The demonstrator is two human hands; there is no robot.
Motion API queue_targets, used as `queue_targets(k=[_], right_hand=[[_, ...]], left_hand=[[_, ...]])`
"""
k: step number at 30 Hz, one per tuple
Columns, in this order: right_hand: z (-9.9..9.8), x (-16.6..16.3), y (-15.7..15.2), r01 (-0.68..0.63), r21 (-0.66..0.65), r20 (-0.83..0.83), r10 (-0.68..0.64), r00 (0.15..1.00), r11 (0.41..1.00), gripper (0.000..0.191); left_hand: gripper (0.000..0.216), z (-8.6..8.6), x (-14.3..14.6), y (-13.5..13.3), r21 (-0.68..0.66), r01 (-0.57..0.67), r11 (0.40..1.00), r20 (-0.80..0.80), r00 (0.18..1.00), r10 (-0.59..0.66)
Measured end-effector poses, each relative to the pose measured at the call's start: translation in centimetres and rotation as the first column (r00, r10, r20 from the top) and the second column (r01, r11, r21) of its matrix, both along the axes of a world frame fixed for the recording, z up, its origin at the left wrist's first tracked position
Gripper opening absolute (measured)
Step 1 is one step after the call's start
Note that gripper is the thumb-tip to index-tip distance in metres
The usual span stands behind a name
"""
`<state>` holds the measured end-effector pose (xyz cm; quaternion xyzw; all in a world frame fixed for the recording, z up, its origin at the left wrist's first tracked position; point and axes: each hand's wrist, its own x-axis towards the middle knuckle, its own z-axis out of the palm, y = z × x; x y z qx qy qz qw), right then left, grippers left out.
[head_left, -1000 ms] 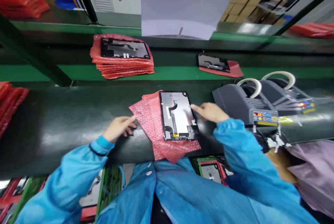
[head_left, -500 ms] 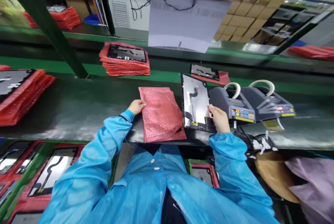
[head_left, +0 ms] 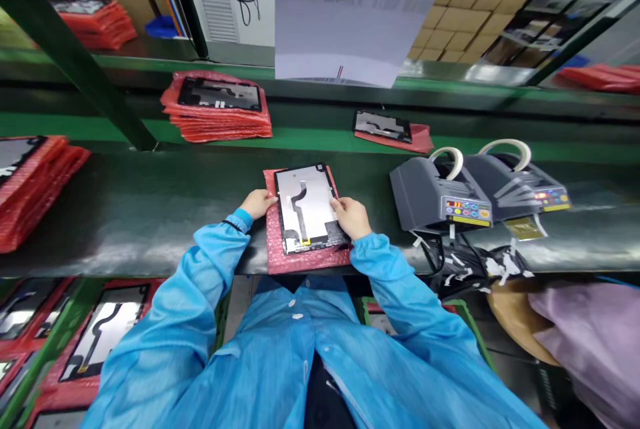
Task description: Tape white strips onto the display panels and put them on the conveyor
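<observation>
Glossy bench point(head_left: 140, 216), rectangular panel point(head_left: 316, 212) over bubble wrap point(head_left: 274, 242)

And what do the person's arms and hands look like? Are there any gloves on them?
No gloves: the left hand and the right hand are bare. Both arms are in long, bright blue sleeves, a bit shiny and wrinkly, gathered in at the ends. A thin dark band goes around the left cuff; none shows on the right cuff.

1. Far left: white wall point(head_left: 256, 34) with a louvred vent point(head_left: 219, 14).
2. Far right: stacked cardboard boxes point(head_left: 463, 19) beside cluttered shelving point(head_left: 523, 40).
3. Left: a dark green post point(head_left: 75, 59).
4. Near: dark workbench point(head_left: 150, 209), light glinting along its edge.
</observation>
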<state>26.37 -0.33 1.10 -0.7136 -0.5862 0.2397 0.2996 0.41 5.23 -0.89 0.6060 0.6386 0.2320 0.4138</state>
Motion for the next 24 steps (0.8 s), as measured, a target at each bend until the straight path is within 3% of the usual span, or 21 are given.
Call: queue_targets(k=[3,7,9,12,15,18,21,23,24], right_hand=[[0.0,1.5,-1.0,0.045,0.009,0.138,-0.045,0.989,0.999,0.037],[-0.9,3.3,-2.9,-0.062,-0.177,-0.132,0.038,0.991,0.982,0.037],[-1.5,3.3,-3.5,-0.083,-0.121,-0.273,0.047,0.961,0.989,0.037],[-1.8,2.7,-4.1,0.015,0.021,-0.325,-0.007,0.946,1.0,0.034],[-1.4,2.2,-4.5,0.077,0.084,-0.231,-0.056,0.971,0.993,0.022],[-1.1,1.8,-5.1,0.106,-0.011,-0.023,-0.107,0.994,0.994,0.014],[-0.8,2.6,-6.3,0.093,-0.134,0.172,-0.069,0.983,0.987,0.018],[-0.6,4.5,-7.5,0.074,-0.168,0.124,-0.054,0.991,0.983,0.025],[-0.4,5.9,-8.2,0.114,-0.134,0.05,-0.108,0.993,0.984,0.029]], left_hand=[[0.027,0.3,0.0,-0.8,-0.008,0.002,1.0,-0.042,0.999,-0.002],[0.022,0.5,0.3,-2.3,0.02,-0.044,0.999,-0.084,0.995,0.046],[0.034,0.6,0.7,-3.0,0.078,-0.085,0.993,-0.095,0.991,0.092],[0.057,0.9,1.4,-3.7,0.14,-0.074,0.987,-0.1,0.991,0.088],[0.061,1.3,2.0,-4.2,0.17,-0.027,0.985,-0.137,0.989,0.051],[0.057,1.6,2.3,-4.6,0.181,-0.001,0.983,-0.178,0.983,0.034],[0.055,1.7,2.1,-4.7,0.182,0.0,0.983,-0.19,0.981,0.035],[0.055,1.6,2.0,-4.4,0.187,-0.004,0.982,-0.192,0.98,0.04],[0.055,1.5,2.0,-4.3,0.186,0.0,0.983,-0.197,0.98,0.037]])
